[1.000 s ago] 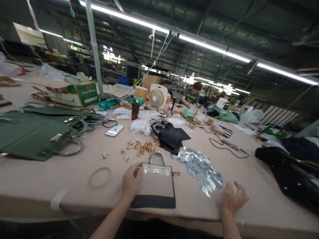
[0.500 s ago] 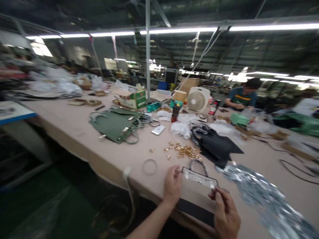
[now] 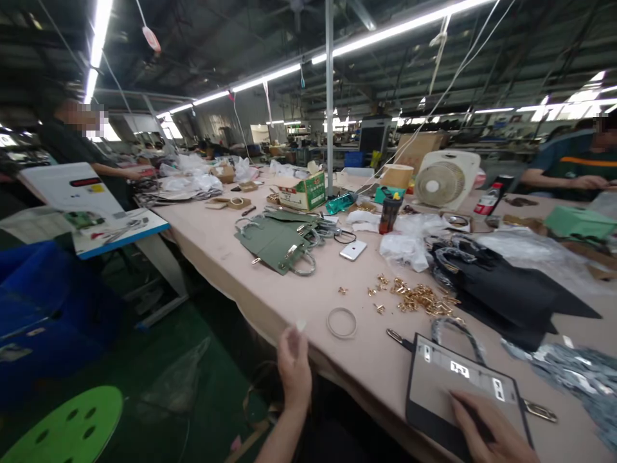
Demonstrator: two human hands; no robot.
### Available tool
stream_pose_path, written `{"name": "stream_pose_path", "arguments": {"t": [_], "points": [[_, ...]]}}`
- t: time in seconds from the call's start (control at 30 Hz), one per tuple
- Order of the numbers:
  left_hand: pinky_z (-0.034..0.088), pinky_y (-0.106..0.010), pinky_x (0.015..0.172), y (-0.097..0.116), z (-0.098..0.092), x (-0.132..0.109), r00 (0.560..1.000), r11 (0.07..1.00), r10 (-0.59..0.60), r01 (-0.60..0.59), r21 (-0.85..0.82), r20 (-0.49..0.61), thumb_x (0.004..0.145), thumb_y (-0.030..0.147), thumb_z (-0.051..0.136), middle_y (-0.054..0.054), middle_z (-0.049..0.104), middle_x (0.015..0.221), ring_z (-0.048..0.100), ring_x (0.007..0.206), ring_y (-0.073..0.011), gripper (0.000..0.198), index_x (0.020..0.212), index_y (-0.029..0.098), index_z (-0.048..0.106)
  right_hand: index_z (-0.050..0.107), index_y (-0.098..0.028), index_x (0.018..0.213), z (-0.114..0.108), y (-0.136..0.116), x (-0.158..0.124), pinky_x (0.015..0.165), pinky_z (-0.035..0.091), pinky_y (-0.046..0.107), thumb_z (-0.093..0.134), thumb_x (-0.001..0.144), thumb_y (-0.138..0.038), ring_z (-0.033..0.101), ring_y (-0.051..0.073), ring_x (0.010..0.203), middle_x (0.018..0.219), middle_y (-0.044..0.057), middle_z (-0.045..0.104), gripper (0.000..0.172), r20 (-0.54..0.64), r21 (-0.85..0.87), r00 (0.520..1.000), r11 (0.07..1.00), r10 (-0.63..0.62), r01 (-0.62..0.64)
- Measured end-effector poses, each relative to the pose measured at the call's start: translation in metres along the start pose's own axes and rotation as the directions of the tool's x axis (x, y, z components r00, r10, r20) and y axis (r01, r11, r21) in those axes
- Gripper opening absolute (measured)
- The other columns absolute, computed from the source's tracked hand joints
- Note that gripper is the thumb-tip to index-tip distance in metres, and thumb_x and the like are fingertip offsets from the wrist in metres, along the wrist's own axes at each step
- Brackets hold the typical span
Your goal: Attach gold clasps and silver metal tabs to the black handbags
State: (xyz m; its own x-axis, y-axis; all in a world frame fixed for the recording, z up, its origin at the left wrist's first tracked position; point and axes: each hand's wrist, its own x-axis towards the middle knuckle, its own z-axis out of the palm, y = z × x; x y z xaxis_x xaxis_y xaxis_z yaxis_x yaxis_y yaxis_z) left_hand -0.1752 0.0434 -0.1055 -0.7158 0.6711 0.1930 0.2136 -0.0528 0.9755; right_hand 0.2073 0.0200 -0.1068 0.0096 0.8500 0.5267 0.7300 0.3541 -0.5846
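A flat grey and black bag panel [image 3: 434, 392] with a silver metal plate and a looped handle lies at the table's near edge. My right hand [image 3: 486, 432] rests on its lower part, fingers laid flat. My left hand [image 3: 294, 366] hangs off the table edge to the left of the panel, touching nothing I can make out. Its fingers are blurred, with a small white bit at their tips. A clear ring [image 3: 341, 322] lies just beyond it. A heap of gold fittings [image 3: 418, 297] sits behind the panel, and silver metal pieces [image 3: 578, 376] lie to the right.
Black bags [image 3: 511, 292], green bags [image 3: 279, 241], a phone [image 3: 353, 250], a dark cup [image 3: 389, 215], a fan [image 3: 441, 180] and a green carton [image 3: 303, 191] lie on the long table. A person [image 3: 573, 164] sits at the far right and another [image 3: 72, 138] stands at the left. A green stool [image 3: 67, 431] is below.
The view has swung left. My left hand has come off the bag panel and moved out past the table edge. My right hand has slid down onto the panel's lower part.
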Motion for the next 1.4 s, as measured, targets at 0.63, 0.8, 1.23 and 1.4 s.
{"name": "stream_pose_path", "arguments": {"t": [0.63, 0.8, 1.23, 1.4], "points": [[0.05, -0.043, 0.105, 0.021, -0.043, 0.052, 0.949, 0.987, 0.081, -0.034, -0.157, 0.304, 0.094, 0.058, 0.062, -0.008, 0.074, 0.103, 0.068, 0.107, -0.026, 0.039, 0.096, 0.02, 0.069, 0.078, -0.026, 0.097, 0.004, -0.011, -0.001, 0.088, 0.061, 0.038, 0.062, 0.091, -0.062, 0.075, 0.029, 0.094, 0.105, 0.008, 0.078, 0.04, -0.042, 0.018, 0.997, 0.998, 0.059, -0.058], [0.05, -0.026, 0.072, 0.075, -0.026, 0.026, 0.89, 0.776, -0.041, 0.315, -0.547, 0.455, 0.085, 0.052, 0.078, 0.002, 0.06, 0.076, 0.058, 0.071, -0.0124, 0.038, 0.091, 0.02, 0.059, 0.078, -0.024, 0.097, 0.009, -0.079, 0.015, 0.09, 0.059, 0.038, 0.068, 0.091, -0.052, 0.073, 0.028, 0.097, 0.103, 0.009, 0.077, 0.031, -0.066, 0.253, 0.98, 0.954, 0.185, -0.163], [0.049, -0.024, 0.072, 0.129, 0.01, -0.029, 0.704, 0.603, -0.006, 0.569, -0.559, 0.71, 0.085, 0.044, 0.082, 0.003, 0.056, 0.072, 0.057, 0.076, -0.0128, 0.033, 0.086, 0.02, 0.058, 0.077, -0.02, 0.094, 0.068, -0.207, 0.021, 0.075, 0.053, 0.029, 0.075, 0.089, -0.039, 0.065, 0.019, 0.078, 0.083, 0.001, 0.071, 0.019, 0.479, 0.702, 0.851, 0.488, 0.217, -0.519], [0.044, -0.022, 0.064, 0.138, 0.012, -0.032, 0.703, 0.464, -0.019, 0.636, -0.617, 0.711, 0.085, 0.04, 0.083, 0.005, 0.054, 0.07, 0.05, 0.063, -0.0082, 0.032, 0.088, 0.02, 0.059, 0.075, -0.018, 0.08, 0.073, -0.186, 0.0, 0.066, 0.048, 0.026, 0.078, 0.086, -0.046, 0.059, 0.017, 0.069, 0.074, 0.001, 0.067, 0.029, 0.477, 0.683, 0.834, 0.48, 0.278, -0.551]]}}
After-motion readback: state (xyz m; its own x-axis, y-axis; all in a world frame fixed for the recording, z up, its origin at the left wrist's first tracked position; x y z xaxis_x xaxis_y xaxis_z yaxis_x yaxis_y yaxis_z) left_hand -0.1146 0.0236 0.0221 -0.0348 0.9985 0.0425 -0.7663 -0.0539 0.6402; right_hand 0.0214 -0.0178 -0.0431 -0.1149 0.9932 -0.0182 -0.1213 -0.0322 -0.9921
